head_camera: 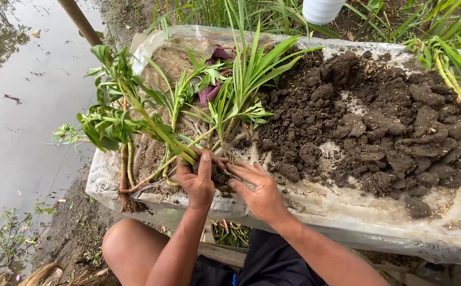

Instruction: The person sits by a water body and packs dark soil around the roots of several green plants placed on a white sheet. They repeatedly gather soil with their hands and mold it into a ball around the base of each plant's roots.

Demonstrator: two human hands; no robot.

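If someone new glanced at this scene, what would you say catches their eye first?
Probably the two bare hands at the centre, the left hand and right hand pressing a dark clump of soil around the plant stems. Next, the big soil heap on the right of the plastic sheet, with still water on the left.

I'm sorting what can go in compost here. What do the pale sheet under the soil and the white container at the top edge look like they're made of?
Pale translucent sheet under the soil: probably plastic film or sacking; it wrinkles, sags at the edge and looks slightly glossy under the dirt.
White ribbed container at the top edge: likely moulded plastic; smooth, evenly white, with ridged rings. Only its bottom shows.
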